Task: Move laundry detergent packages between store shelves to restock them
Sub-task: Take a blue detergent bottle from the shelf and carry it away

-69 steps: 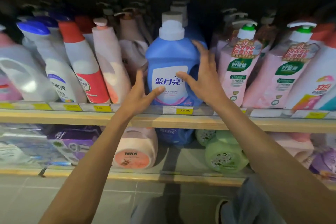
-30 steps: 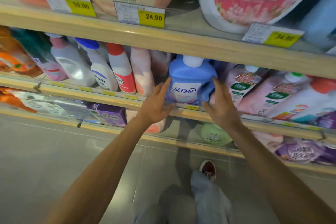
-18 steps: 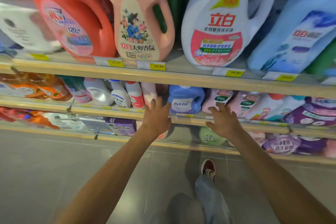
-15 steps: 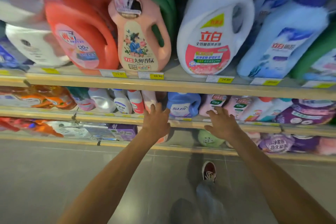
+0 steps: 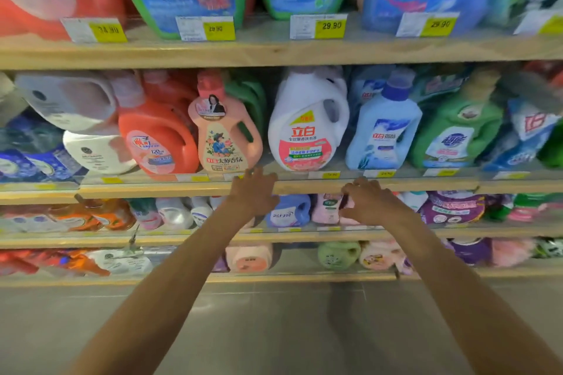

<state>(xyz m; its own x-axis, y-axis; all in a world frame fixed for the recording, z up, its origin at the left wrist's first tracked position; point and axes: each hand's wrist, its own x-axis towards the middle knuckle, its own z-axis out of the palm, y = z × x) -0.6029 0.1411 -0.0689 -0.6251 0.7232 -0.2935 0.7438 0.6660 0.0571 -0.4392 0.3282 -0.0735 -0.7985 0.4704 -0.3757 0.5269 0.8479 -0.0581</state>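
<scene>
just below the white jug (image 5: 307,128), left hand (image 5: 254,192) and right hand (image 5: 370,201) hover apart, empty; the blue bottle (image 5: 288,211) stands shelved beneath. next pick looks due, needing a two-handed grip.

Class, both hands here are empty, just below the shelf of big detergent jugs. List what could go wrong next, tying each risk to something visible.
1. The white jug stands close against the light blue bottle; pulling either out may tip its neighbour off the shelf.
2. These jugs look large and probably heavy; a one-handed grip by the left hand or right hand might slip.
3. Both hands sit near the price tags; a reach could knock one loose.
</scene>
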